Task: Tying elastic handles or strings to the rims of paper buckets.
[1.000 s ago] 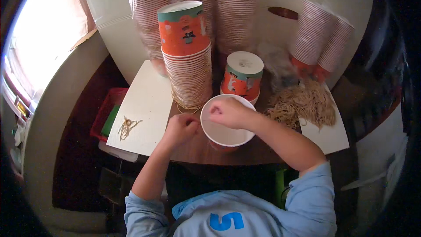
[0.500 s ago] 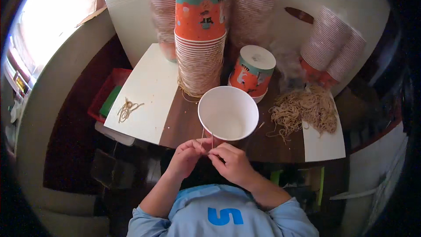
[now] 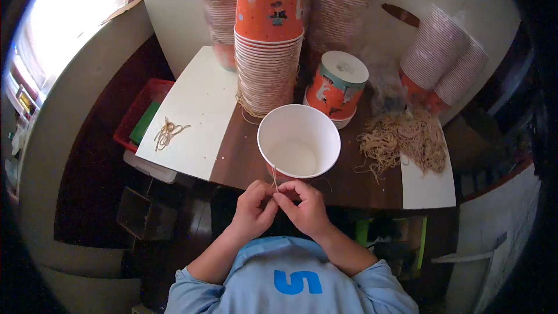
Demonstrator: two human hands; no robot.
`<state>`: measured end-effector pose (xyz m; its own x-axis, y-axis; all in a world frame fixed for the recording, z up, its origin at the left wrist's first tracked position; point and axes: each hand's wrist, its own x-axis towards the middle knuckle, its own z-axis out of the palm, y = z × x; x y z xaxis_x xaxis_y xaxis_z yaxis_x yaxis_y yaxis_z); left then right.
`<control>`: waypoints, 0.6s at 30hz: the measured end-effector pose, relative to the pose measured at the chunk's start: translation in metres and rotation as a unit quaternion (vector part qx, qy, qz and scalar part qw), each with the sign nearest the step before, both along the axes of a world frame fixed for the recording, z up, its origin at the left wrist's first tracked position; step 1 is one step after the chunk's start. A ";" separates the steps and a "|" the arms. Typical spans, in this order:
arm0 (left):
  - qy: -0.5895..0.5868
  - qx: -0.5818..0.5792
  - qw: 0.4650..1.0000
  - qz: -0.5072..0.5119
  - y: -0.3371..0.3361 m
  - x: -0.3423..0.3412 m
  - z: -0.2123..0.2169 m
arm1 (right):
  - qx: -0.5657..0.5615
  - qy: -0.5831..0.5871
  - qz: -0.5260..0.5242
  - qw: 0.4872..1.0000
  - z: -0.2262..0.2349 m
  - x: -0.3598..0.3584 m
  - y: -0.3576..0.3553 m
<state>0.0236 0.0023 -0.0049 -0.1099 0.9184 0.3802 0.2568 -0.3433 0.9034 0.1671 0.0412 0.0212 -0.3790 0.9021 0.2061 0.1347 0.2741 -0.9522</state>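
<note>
A white-lined paper bucket (image 3: 299, 139) stands on the table's near part, its mouth open upward and an orange outside just showing under the rim. From the bucket's near rim a thin tan string (image 3: 275, 175) runs down to my fingers, its strands close together. My left hand (image 3: 253, 209) is closed, fingers curled and pinching the string. Touching it fingertip to fingertip, my right hand (image 3: 303, 206) pinches the string too. Whatever knot or loop lies between the fingertips is hidden.
Behind the bucket rises a tall stack of paper buckets (image 3: 268, 72), upside down. A shorter upturned bucket (image 3: 337, 90) stands to its right. A pile of tan strings (image 3: 407, 142) lies at the right, a small bundle of strings (image 3: 169, 134) at the left. Wrapped bucket stacks (image 3: 433, 52) line the back.
The two string strands, apart before, now run close together. My hands have turned and stay pinched together. The bucket has shifted slightly and shows more of its inside bottom.
</note>
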 end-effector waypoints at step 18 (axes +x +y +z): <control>0.186 0.086 0.976 0.079 0.017 -0.007 0.004 | 0.099 -0.058 0.016 0.993 0.000 0.004 0.015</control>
<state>0.0164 0.0189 -0.0009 -0.0712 0.8206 0.5671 0.6179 -0.4101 0.6709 0.1707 0.0563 0.0213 -0.4382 0.8354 0.3318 0.2294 0.4608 -0.8573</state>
